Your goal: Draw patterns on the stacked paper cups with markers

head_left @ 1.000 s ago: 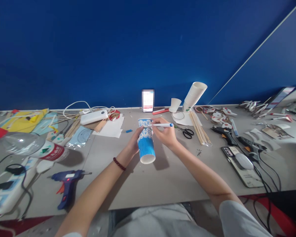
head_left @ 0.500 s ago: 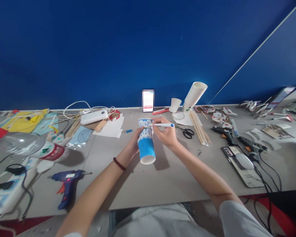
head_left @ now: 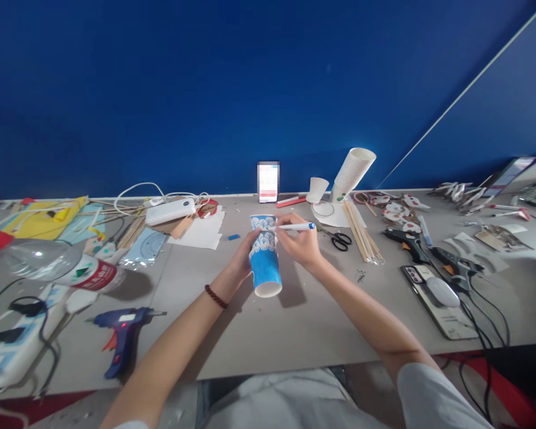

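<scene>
Two paper cups joined end to end [head_left: 266, 266] lie tilted in front of me, the nearer part solid blue, the farther part white with blue scallop patterns. My left hand [head_left: 245, 253] grips them from the left side, its thumb on the patterned part. Between the fingers of my right hand [head_left: 301, 238] is a white marker pen [head_left: 297, 226] with a blue end. Its tip meets the patterned surface, as far as I can see. A small blue pen cap [head_left: 234, 237] lies on the table to the left.
A phone [head_left: 268, 182] leans on the blue wall. Stacked paper cups [head_left: 354, 173], wooden sticks [head_left: 361, 232] and scissors [head_left: 340, 241] are to the right. On the left are a blue glue gun [head_left: 122, 333], a plastic bottle [head_left: 62, 262] and a power strip [head_left: 31, 339].
Almost nothing differs. Both hands keep their hold, and the pen has shifted at most very slightly on the patterned cup.
</scene>
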Demonstrator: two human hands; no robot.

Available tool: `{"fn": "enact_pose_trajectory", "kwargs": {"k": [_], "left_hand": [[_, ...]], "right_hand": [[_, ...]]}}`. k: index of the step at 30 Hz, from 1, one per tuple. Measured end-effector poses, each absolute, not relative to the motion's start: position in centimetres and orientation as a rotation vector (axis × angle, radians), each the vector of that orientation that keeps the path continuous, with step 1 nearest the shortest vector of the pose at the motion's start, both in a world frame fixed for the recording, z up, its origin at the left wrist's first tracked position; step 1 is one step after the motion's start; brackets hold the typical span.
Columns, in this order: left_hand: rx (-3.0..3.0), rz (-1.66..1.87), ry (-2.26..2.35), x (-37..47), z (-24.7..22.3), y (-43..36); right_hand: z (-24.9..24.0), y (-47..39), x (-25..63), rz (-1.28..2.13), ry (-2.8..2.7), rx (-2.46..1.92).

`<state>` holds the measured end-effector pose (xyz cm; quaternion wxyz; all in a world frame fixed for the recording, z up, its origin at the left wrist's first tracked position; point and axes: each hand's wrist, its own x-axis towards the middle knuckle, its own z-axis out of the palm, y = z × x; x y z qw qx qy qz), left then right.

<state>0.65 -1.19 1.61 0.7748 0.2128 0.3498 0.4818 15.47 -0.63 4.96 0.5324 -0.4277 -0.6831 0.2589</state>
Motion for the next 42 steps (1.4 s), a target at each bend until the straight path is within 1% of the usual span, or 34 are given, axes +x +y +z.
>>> {"fn": "enact_pose_trajectory", "kwargs": {"k": [33, 42], "left_hand": [[0.458, 1.023, 0.773, 0.74, 1.93, -1.29], [0.466, 1.011, 0.772, 0.83, 2.0, -1.3]], "right_hand": [[4.99, -0.27, 15.63, 0.659, -1.585, -0.971], [4.98, -0.37, 15.62, 0.624, -1.606, -0.97]]}}
